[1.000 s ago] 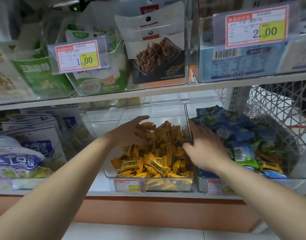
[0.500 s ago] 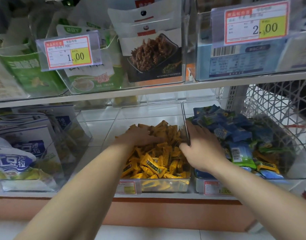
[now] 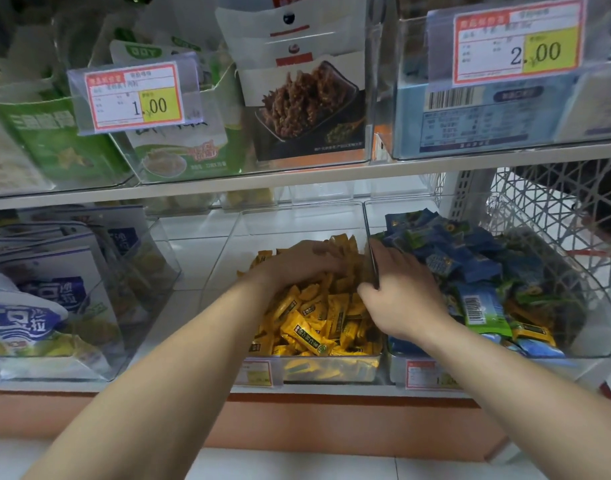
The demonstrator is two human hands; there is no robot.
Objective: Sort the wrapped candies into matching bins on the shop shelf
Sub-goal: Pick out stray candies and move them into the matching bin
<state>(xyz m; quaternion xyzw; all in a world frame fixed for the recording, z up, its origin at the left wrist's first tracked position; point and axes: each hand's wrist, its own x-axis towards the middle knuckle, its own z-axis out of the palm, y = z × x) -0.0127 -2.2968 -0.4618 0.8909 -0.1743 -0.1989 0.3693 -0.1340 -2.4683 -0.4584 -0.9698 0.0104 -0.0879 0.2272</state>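
- The left price tag (image 3: 134,95), at ten o'clock in a clear holder, is showing "1.00" on a yellow patch. Its finer print is blurring out.
- The right price tag (image 3: 518,46), at one o'clock, is showing "2.00".
- The blue box (image 3: 470,112) under it is carrying a barcode and a table of print too small to read.
- The green pouch (image 3: 148,51), at eleven o'clock, is bearing three pale letters, perhaps "QQY".
- The blue-green packet (image 3: 473,306), at four o'clock, is showing a barcode.
- The bin tag (image 3: 432,375), at five o'clock, is showing only "1."; the rest is hidden.
- The yellow candies (image 3: 311,334) are carrying dark labels too small to read.
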